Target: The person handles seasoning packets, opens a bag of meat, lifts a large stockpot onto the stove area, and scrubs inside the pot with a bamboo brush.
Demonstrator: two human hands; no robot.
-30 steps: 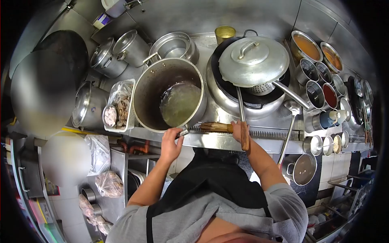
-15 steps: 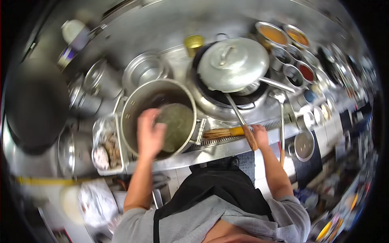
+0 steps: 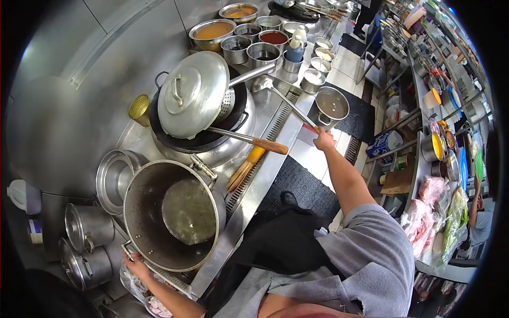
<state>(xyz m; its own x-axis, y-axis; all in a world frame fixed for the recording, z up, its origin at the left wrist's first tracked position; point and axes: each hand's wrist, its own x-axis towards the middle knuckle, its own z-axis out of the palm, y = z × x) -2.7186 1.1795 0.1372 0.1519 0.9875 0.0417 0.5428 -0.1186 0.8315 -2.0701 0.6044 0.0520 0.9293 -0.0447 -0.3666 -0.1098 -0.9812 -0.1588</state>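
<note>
My right hand point(image 3: 324, 139) is closed around the end of a long-handled ladle point(image 3: 290, 100), whose bowl rests on the steel counter beside the wok. At the lower left, my left hand point(image 3: 138, 267) has its fingers curled at the side handle of a large deep pot point(image 3: 139, 209); part of the grip is hidden. Greenish, cloudy liquid point(image 3: 189, 212) covers the pot's bottom. Behind the pot, a domed lid point(image 3: 193, 98) lies over a dark wok point(image 3: 159, 130). A wooden-handled utensil point(image 3: 269, 146) sticks out from under it, above a bamboo brush point(image 3: 246, 169).
Steel containers of sauce point(image 3: 213, 33) crowd the back of the counter. A pot of liquid point(image 3: 332, 103) stands right of the ladle. Lidded pots point(image 3: 89, 228) are at the left. Shelves point(image 3: 419, 159) with bagged food line the right, where another person point(image 3: 480, 222) stands.
The view has swung right. My left hand has left the pot's inside for its outer side. My right hand has moved from near the wooden-handled utensil to the ladle and grips it.
</note>
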